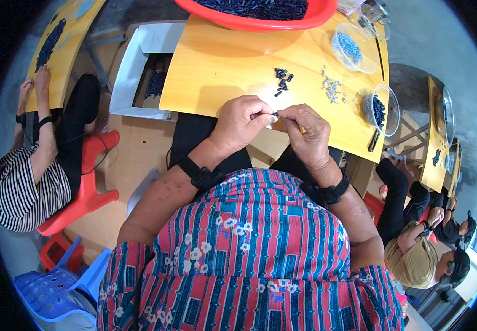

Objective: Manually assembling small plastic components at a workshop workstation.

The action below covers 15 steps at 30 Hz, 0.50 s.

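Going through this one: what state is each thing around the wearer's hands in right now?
Left hand: pinched closed
Right hand: pinched closed
Small black piece: held at the fingertips, mostly hidden
Black pieces: loose on the table
Silvery pieces: scattered loose
Blue pieces: inside an uncovered clear bowl
Red basin: open, holding dark parts
White box: open

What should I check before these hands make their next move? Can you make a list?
1. Left hand and right hand pinching the small dark piece: ok.
2. Whole dark piece visible: not ok, the hands cover most of it.
3. Loose black pieces on the yellow table: ok.
4. Small silvery pieces near them: ok.
5. Exact number of silvery pieces: cannot tell, too tiny.
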Each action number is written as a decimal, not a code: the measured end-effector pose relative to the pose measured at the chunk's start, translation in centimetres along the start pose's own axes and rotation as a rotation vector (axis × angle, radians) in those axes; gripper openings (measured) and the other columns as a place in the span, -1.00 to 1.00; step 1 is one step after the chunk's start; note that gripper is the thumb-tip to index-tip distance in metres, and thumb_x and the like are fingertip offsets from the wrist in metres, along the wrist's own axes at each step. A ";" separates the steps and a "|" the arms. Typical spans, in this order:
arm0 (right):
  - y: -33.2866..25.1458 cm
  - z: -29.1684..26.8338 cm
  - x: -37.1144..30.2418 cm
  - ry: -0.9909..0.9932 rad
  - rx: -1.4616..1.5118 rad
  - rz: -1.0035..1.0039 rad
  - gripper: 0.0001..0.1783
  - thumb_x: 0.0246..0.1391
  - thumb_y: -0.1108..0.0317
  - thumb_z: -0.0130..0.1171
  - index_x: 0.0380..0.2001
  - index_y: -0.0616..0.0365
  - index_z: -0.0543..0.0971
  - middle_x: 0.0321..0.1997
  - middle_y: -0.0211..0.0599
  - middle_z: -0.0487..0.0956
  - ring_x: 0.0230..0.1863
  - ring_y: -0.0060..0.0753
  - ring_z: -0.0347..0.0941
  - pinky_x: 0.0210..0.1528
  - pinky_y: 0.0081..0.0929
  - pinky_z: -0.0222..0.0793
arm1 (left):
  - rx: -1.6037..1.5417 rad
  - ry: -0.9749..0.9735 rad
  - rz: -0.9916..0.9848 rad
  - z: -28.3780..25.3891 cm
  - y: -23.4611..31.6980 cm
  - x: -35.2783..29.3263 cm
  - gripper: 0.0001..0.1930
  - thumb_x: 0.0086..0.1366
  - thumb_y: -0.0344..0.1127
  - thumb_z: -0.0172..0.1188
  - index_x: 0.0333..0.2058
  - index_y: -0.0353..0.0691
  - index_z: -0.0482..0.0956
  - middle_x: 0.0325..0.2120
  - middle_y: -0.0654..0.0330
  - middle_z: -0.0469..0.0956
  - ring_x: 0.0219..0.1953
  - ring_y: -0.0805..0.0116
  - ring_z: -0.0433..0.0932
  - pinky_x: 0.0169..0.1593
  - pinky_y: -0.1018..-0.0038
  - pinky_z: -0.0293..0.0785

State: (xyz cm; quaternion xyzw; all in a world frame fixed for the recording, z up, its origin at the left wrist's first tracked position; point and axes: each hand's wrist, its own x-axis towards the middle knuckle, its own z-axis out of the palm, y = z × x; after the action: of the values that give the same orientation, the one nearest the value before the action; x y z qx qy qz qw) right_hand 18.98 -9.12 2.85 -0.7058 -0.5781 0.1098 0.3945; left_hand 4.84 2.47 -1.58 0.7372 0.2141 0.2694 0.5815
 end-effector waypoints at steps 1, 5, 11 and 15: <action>0.0 0.0 0.0 0.002 -0.002 0.001 -0.81 -0.07 0.64 0.22 -0.34 0.22 0.63 -0.37 -0.16 0.61 -0.34 -0.19 0.60 -0.26 -0.42 0.52 | 0.011 0.002 0.019 0.0 0.0 0.0 -0.92 0.13 -0.46 0.32 -0.42 -0.33 0.61 -0.54 0.23 0.50 -0.50 0.50 0.45 -0.39 0.54 0.39; -0.2 -0.2 -0.1 -0.020 -0.056 -0.088 -0.80 -0.09 0.65 0.18 -0.33 0.21 0.62 -0.37 -0.16 0.61 -0.34 -0.13 0.59 -0.28 -0.39 0.51 | 0.029 -0.004 0.034 0.1 0.0 0.1 -0.91 0.11 -0.47 0.32 -0.44 -0.34 0.59 -0.54 0.23 0.49 -0.51 0.50 0.43 -0.40 0.54 0.38; -0.2 -0.4 0.3 -0.030 -0.029 -0.061 -0.79 -0.09 0.63 0.18 -0.33 0.18 0.63 -0.36 -0.15 0.61 -0.33 -0.12 0.59 -0.28 -0.37 0.50 | -0.073 -0.018 -0.029 0.0 0.5 0.1 -0.94 0.15 -0.49 0.30 -0.39 -0.33 0.62 -0.52 0.25 0.52 -0.49 0.55 0.46 -0.37 0.57 0.42; 0.7 -0.3 1.2 0.006 -0.081 0.012 -0.78 -0.08 0.58 0.22 -0.30 0.14 0.64 -0.38 -0.14 0.60 -0.31 -0.09 0.57 -0.27 -0.35 0.50 | -0.060 -0.017 -0.032 0.1 0.1 0.2 -0.93 0.16 -0.48 0.30 -0.37 -0.33 0.63 -0.50 0.26 0.55 -0.46 0.56 0.50 -0.34 0.59 0.46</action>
State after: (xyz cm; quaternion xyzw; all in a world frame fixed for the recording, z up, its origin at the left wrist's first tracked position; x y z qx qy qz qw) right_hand 20.02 -8.19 2.87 -0.7250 -0.5766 0.0868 0.3667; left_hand 5.05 2.46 -1.45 0.7183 0.2127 0.2599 0.6093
